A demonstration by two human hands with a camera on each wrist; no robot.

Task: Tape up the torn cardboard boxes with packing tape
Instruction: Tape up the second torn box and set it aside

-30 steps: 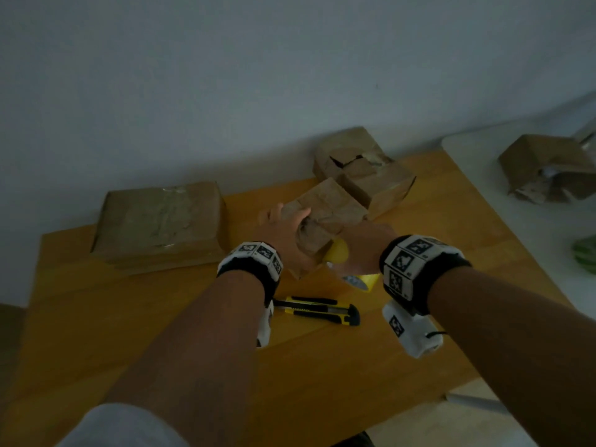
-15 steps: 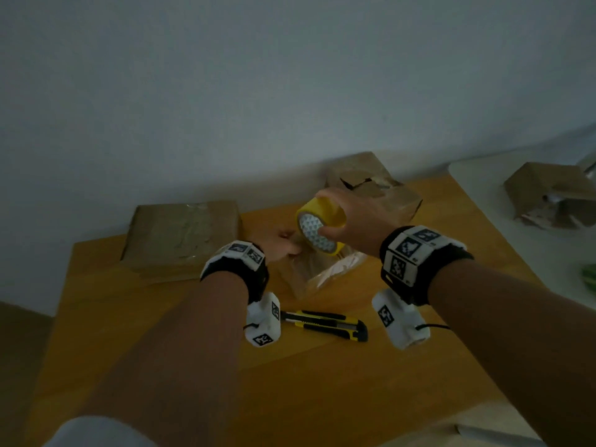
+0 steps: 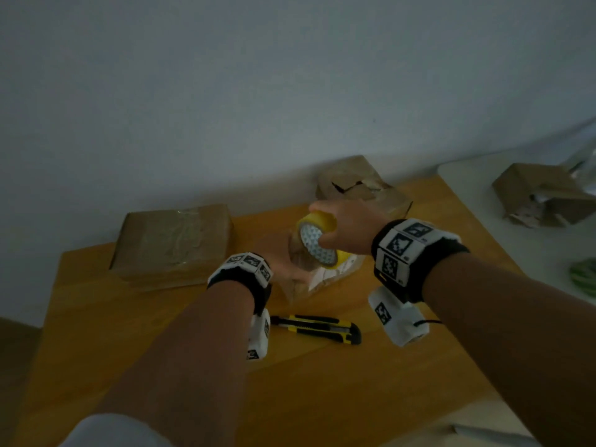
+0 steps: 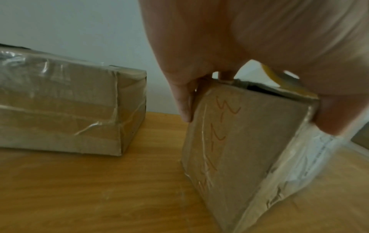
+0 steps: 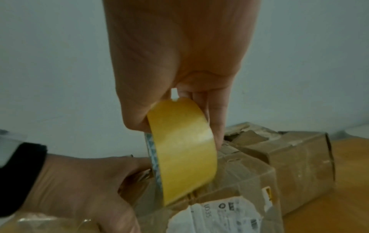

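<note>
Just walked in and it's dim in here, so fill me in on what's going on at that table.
A person is taping up a small cardboard box on the wooden table. The left hand grips the box near its top, while the right hand holds a yellow tape roll over it. A utility knife lies nearer the person. A flat taped box sits to the left, and a torn box waits behind.

A torn white shipping label [image 5: 223,216] on the small cardboard box [image 5: 249,178] reads "UD35" beside illegible small print. Red handwriting [image 4: 221,137] down another face of the box cannot be read.
</note>
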